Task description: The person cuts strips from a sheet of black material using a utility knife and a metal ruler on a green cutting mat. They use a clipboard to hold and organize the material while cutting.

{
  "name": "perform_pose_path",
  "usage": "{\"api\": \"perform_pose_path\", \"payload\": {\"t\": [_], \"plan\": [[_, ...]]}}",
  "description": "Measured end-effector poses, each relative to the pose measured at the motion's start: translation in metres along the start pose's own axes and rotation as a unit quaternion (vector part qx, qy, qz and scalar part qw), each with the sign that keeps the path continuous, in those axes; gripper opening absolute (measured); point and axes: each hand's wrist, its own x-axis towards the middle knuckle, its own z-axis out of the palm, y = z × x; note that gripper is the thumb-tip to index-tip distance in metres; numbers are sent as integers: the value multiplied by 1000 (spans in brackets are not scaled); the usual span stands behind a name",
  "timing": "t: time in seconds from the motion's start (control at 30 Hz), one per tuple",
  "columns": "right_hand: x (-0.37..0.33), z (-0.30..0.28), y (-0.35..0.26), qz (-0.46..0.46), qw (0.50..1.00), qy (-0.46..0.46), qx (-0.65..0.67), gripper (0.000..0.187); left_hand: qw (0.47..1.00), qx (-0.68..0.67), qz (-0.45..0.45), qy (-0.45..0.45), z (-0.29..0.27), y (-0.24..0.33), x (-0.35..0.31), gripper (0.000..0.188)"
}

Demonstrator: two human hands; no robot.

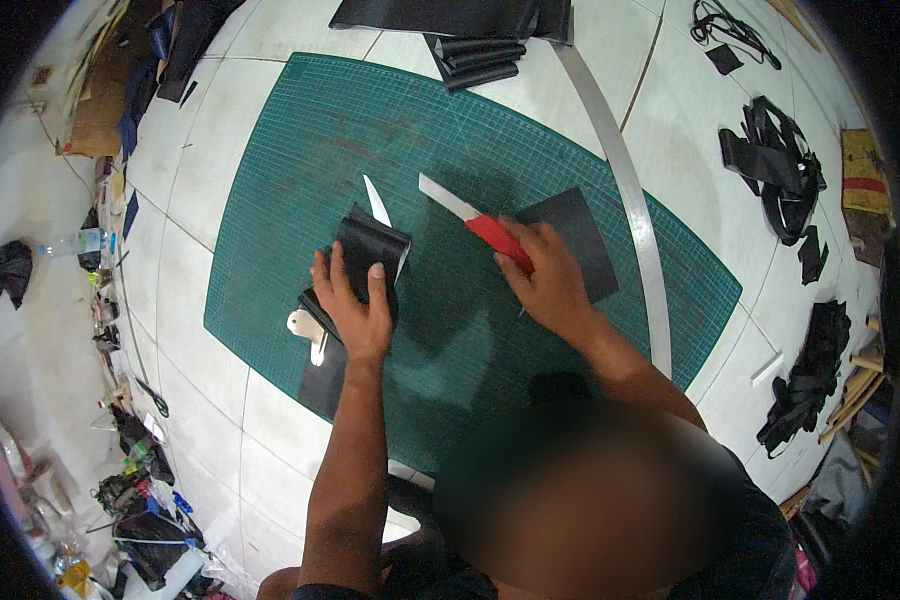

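My left hand (355,308) lies with fingers spread on a folded black sheet material (375,238) on the green cutting mat (300,130). A white pointed strip (377,200) juts from its far edge. Beside the hand's near-left side is a pale, shiny piece with a round holed end (305,328), perhaps a clip. My right hand (548,280) is closed round the red handle of a utility knife (492,238). Its long blade points far-left, toward the folded material but apart from it. A flat black piece (582,240) lies partly behind the right hand.
A long metal ruler (625,190) curves across the mat's right side. Black sheets and folds (478,60) lie at the far edge. On the tiled floor (185,240) are black strap bundles (770,165) at right, and scissors (153,398), a bottle (75,243) and clutter at left.
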Motion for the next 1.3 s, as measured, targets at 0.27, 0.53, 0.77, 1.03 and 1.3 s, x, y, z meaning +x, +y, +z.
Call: {"api": "perform_pose_path", "payload": {"t": [0.27, 0.53, 0.77, 1.03, 1.3], "plan": [[-37, -6, -16, -4, 989, -115, -92, 47, 988, 151, 22, -22, 17, -11, 4, 53], [-43, 23, -15, -47, 986, -112, -114, 48, 982, 185, 14, -25, 27, -10, 3, 55], [-19, 35, -19, -76, 988, -68, -115, 47, 980, 194, 17, -27, 27, -13, 3, 60], [-3, 51, -21, -93, 984, -37, -150, 44, 980, 199, 28, -15, 32, -14, 2, 67], [4, 30, -16, -93, 982, -87, -143, 42, 980, 196, 32, -13, 30, -16, 3, 69]]}}
